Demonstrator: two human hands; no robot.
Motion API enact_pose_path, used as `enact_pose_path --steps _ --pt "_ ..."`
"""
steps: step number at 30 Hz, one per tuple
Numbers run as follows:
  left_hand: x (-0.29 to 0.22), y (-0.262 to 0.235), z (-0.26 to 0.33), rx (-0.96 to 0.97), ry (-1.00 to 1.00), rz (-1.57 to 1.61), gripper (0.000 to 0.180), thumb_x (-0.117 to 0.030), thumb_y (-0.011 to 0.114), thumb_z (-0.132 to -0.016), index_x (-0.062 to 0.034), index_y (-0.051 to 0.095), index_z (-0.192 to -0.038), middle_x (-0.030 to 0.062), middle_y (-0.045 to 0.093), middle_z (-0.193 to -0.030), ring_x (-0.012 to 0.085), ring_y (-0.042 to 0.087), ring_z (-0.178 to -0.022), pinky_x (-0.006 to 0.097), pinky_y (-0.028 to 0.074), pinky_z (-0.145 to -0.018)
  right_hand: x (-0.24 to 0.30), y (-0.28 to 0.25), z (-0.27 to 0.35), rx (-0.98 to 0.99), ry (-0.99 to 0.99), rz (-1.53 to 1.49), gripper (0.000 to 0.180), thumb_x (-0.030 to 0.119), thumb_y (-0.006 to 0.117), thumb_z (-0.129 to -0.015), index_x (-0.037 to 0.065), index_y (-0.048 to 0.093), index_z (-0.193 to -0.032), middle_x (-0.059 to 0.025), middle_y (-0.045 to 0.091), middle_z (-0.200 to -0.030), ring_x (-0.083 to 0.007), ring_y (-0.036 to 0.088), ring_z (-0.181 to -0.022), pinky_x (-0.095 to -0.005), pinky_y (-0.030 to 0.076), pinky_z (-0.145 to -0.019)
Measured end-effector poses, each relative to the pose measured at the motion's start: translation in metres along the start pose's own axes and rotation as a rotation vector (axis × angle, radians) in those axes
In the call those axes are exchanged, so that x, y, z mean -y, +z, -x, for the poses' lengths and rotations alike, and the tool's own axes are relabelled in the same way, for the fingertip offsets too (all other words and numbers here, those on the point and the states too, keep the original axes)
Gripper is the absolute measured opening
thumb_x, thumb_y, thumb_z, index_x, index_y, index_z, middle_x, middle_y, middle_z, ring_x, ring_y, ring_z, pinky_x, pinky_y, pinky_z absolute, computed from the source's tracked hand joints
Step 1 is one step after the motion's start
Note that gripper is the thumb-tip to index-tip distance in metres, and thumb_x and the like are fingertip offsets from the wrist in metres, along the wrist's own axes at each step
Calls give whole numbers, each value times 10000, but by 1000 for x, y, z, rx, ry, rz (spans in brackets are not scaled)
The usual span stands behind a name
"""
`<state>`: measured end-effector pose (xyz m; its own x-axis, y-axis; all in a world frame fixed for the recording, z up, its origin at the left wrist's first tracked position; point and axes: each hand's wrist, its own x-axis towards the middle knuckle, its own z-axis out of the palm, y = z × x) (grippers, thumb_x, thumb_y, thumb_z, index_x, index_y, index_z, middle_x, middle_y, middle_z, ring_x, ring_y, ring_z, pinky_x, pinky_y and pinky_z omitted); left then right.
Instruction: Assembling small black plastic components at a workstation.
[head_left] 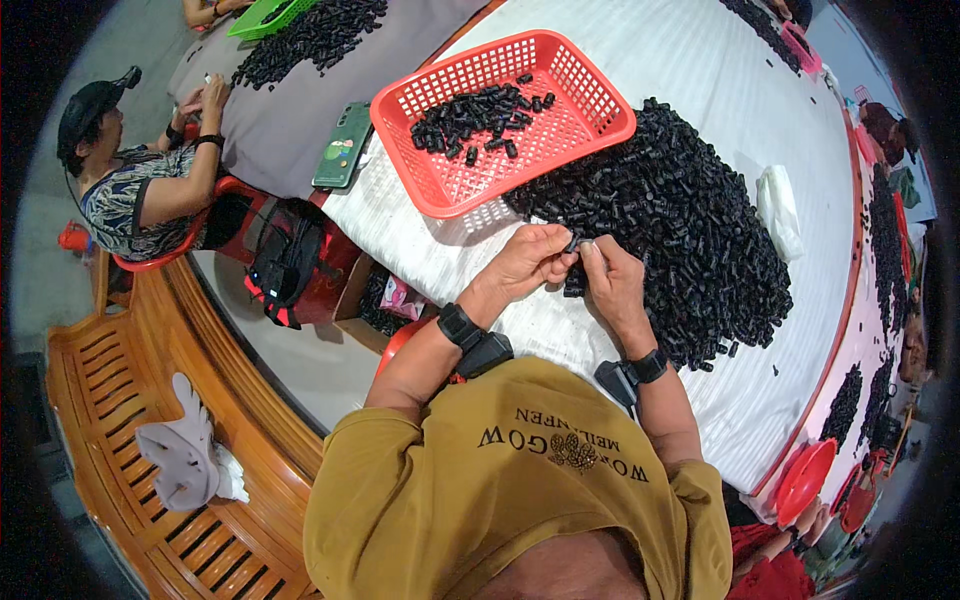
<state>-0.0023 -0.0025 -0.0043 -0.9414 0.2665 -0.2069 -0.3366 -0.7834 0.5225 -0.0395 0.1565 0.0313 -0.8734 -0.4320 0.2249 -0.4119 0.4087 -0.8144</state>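
My left hand [527, 264] is closed, its thumb and finger pinching a small black cylindrical piece [572, 244]. Close against it, my right hand [617, 284] is also closed, with thumb and fingertips at the same piece. Just below the fingertips is another black piece [574, 284]; whether the fingers hold it or it lies on the cloth, I cannot tell. A large heap of black pieces [680, 230] spreads beyond and to the right of my hands. Beyond my left hand stands a red plastic basket [447, 196] with some black pieces inside.
White cloth [560, 345] covers the table. A green phone [343, 145] lies left of the basket, a white plastic bag [779, 212] right of the heap. At left, a seated person [140, 190] works near a wooden bench [180, 440] with a grey hat [180, 450].
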Motion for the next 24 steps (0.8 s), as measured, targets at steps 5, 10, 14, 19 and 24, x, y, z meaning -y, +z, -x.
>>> enact_pose_path --steps 5,10,14,19,24 --pt "0 2 0 -9 4 -17 210 -224 545 -920 -29 572 -848 33 568 -700 57 451 -518 196 355 -453 -1 0 1 -6 -14 4 213 146 587 -854 7 507 -714 -149 485 -590 -266 494 -486 -338 388 -465" --pt "0 0 0 -11 -7 -25 207 -221 544 -920 -29 569 -845 32 567 -697 56 445 -511 194 354 -450 1 -1 0 2 -29 39 203 140 581 -857 13 515 -714 -141 483 -588 -269 508 -491 -339 392 -466" --pt "0 1 0 -19 -8 -37 204 -215 544 -920 -33 561 -831 32 562 -693 53 437 -505 191 350 -448 2 -1 0 10 -36 47 202 141 580 -857 13 516 -713 -144 488 -593 -273 517 -496 -339 396 -469" --pt "0 -3 -1 20 -17 -15 199 -208 543 -921 -36 556 -821 34 570 -690 60 474 -514 198 382 -448 1 -2 0 25 -39 64 209 155 583 -855 16 521 -712 -149 506 -611 -294 535 -514 -343 408 -479" --pt "0 -1 -1 11 -17 -27 198 -203 548 -918 -36 555 -812 36 577 -684 69 506 -517 201 407 -444 4 -2 1 43 -62 78 210 159 584 -854 16 522 -713 -152 512 -616 -300 538 -521 -348 411 -481"
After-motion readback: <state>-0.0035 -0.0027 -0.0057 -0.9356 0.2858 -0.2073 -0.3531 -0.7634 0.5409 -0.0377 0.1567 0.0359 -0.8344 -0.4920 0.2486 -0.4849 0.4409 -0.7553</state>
